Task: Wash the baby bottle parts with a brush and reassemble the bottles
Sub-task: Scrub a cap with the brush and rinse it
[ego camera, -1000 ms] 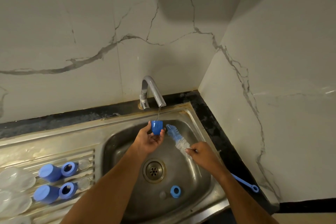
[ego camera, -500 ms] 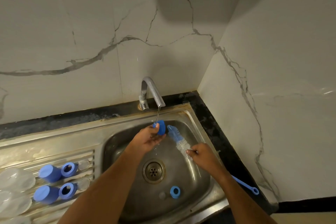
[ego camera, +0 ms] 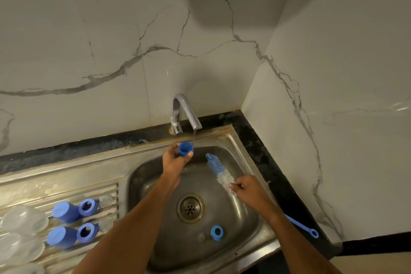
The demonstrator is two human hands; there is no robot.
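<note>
1. Pinching cap (ego camera: 185, 149) in left hand (ego camera: 175, 159), under tap (ego camera: 185, 111) stream, over sink (ego camera: 233, 140).
2. Gripping brush (ego camera: 219, 169) in right hand (ego camera: 249, 189), bristles beside cap, apart.

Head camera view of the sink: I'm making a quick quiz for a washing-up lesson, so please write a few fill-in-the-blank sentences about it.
1. The left hand holds a blue cap under the ____.
2. The right hand grips a bottle ____.
3. A blue ring lies in the sink near the ____.
4. Water runs in a thin ____.

Missing words: tap; brush; drain; stream
</note>
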